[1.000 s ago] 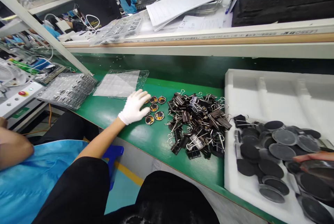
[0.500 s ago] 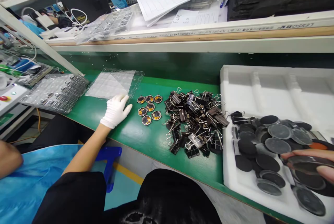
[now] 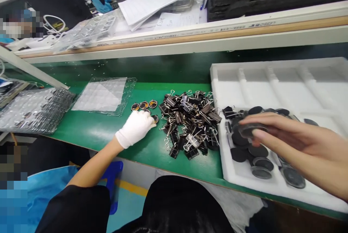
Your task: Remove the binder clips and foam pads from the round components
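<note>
My left hand point(image 3: 136, 128), in a white glove, reaches over a group of small round parts point(image 3: 144, 105) with black and yellow faces on the green bench. Its fingers are drawn together at the rim of one small round part point(image 3: 154, 118) and hide others. My bare right hand point(image 3: 288, 137) pinches a dark round disc point(image 3: 251, 130) with a clear rim between thumb and fingers. It is held above the white foam tray point(image 3: 223, 160), where similar black discs point(image 3: 239, 155) lie loose. Between my hands is a heap of black binder clips point(image 3: 190, 124).
Further left lie a clear plastic tray with white paper point(image 3: 100, 93) and a stack of clear trays point(image 3: 35, 108). A shelf edge point(image 3: 174, 50) crosses above the bench, with papers point(image 3: 160, 3) on it. A co-worker's blue sleeve point(image 3: 51, 193) is at lower left.
My left hand has moved right, from beside the clear tray onto the small round parts. My right hand has lifted its disc and come left over the foam tray. The view has turned right.
</note>
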{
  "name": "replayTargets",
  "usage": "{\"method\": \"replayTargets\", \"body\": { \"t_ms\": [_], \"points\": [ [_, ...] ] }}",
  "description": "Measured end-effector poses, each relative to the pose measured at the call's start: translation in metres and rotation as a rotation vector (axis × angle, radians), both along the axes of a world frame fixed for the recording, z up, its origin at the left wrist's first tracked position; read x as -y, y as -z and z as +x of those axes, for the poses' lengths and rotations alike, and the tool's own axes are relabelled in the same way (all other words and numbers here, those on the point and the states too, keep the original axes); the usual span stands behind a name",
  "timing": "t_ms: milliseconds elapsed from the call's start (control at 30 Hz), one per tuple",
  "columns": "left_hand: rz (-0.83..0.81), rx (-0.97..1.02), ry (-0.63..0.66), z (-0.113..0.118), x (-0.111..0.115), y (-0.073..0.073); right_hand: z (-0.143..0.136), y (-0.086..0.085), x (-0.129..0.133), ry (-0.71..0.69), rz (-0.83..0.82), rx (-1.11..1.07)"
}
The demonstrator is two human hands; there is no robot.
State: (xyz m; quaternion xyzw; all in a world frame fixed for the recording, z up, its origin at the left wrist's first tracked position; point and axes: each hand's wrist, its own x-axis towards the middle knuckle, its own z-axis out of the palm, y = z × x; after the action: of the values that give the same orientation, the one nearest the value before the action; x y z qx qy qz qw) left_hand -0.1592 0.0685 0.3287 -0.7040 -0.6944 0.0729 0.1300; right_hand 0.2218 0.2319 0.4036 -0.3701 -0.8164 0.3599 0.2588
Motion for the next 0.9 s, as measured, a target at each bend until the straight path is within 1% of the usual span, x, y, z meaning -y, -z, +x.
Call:
{"method": "replayTargets", "body": {
  "t_ms": [100,167,200,267,333,400,467,533,600,633,667,733,767,800,833,900],
  "points": [
    [0.228,0.101,-0.034,-0.006,0.006,-0.012,-0.019,0.0,0.008,-0.095,-0.344,-0.08],
    [0.377,0.152,-0.057,0.002,0.003,-0.027,-0.032,0.003,0.012,-0.107,-0.487,-0.156],
    [0.403,0.171,-0.052,0.01,-0.001,-0.035,-0.039,0.005,0.013,-0.119,-0.554,-0.203],
    [0.354,0.197,0.012,0.035,-0.015,-0.052,-0.05,0.009,0.015,-0.151,-0.668,-0.287],
    [0.256,0.186,0.141,0.065,-0.032,-0.066,-0.058,0.013,0.018,-0.183,-0.726,-0.364],
    [0.232,0.142,0.291,0.091,-0.049,-0.077,-0.062,0.018,0.02,-0.206,-0.747,-0.471],
    [0.263,0.127,0.422,0.108,-0.063,-0.084,-0.064,0.023,0.022,-0.21,-0.767,-0.593],
    [0.301,0.161,0.524,0.116,-0.075,-0.088,-0.063,0.028,0.022,-0.197,-0.761,-0.687],
    [0.335,0.225,0.617,0.117,-0.082,-0.089,-0.062,0.033,0.02,-0.178,-0.713,-0.752],
    [0.361,0.268,0.63,0.116,-0.085,-0.089,-0.06,0.034,0.019,-0.175,-0.68,-0.774],
    [0.4,0.321,0.605,0.115,-0.087,-0.088,-0.059,0.036,0.018,-0.179,-0.648,-0.781],
    [0.459,0.44,0.467,0.114,-0.089,-0.087,-0.056,0.036,0.017,-0.196,-0.582,-0.746],
    [0.45,0.497,0.394,0.113,-0.09,-0.086,-0.055,0.036,0.017,-0.204,-0.543,-0.713],
    [0.414,0.546,0.34,0.113,-0.09,-0.084,-0.054,0.036,0.017,-0.208,-0.497,-0.679],
    [0.355,0.58,0.321,0.114,-0.09,-0.083,-0.053,0.036,0.018,-0.204,-0.449,-0.655],
    [0.258,0.613,0.334,0.116,-0.09,-0.08,-0.054,0.036,0.02,-0.185,-0.359,-0.638]
  ]
}}
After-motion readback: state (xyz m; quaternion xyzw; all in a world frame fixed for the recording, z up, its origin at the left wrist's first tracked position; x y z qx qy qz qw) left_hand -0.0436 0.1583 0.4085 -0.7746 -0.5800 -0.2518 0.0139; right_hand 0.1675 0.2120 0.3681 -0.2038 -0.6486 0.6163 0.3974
